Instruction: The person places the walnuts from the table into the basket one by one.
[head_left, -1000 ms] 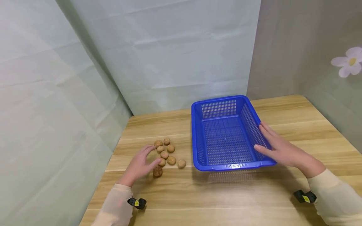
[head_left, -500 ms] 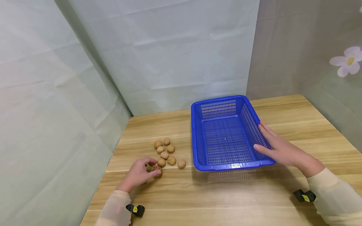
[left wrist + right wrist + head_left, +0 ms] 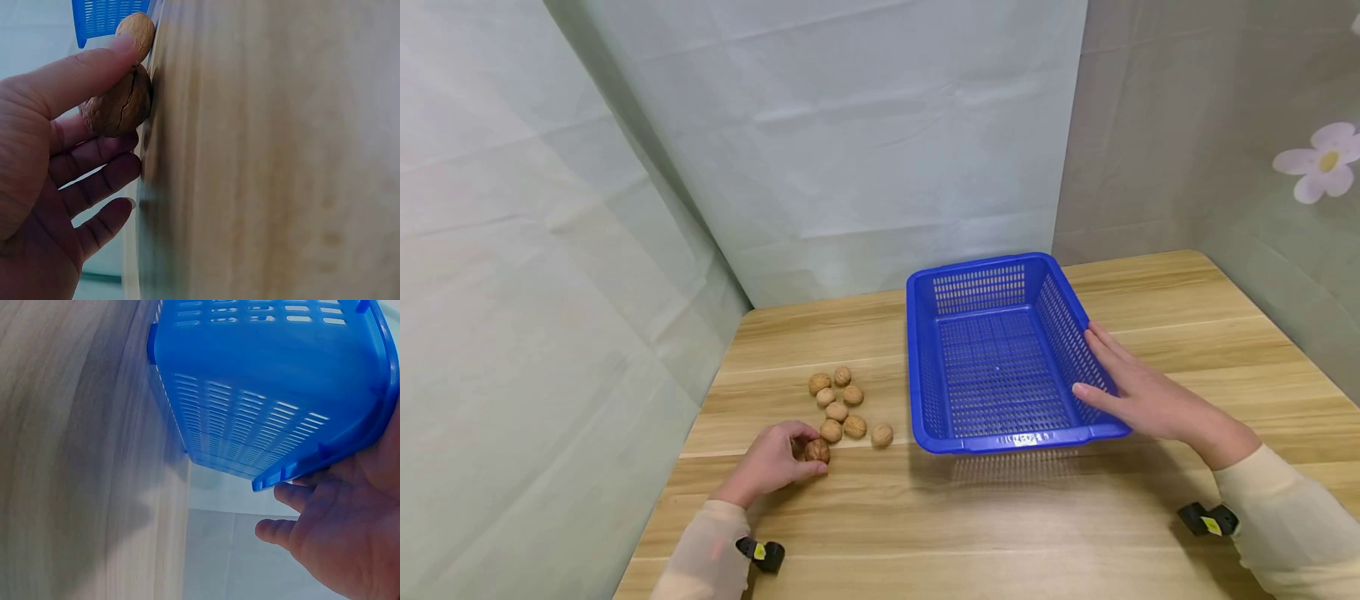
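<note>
My left hand (image 3: 772, 461) is low over the wooden table, its thumb and fingers round a dark brown walnut (image 3: 817, 451). The left wrist view shows the thumb lying over this cracked walnut (image 3: 119, 105), fingers behind it and the lower fingers spread. Just beyond the hand lies a cluster of several paler walnuts (image 3: 854, 426), one of them slightly apart (image 3: 882, 434). A blue plastic basket (image 3: 925, 437) with perforated walls stands to their right, nothing inside. My right hand (image 3: 1150, 402) holds its right rim, thumb over the inner side; some fingers show outside, below the rim, in the right wrist view.
The wooden table (image 3: 1000, 533) reaches to pale cloth backdrops (image 3: 880, 167) behind and on both sides. A black wrist mount (image 3: 762, 553) sits by the left sleeve and another (image 3: 1208, 520) by the right.
My left hand has drawn back toward me from the paler walnuts to the dark one, closing its thumb and fingers about it. The right hand and basket have stayed put.
</note>
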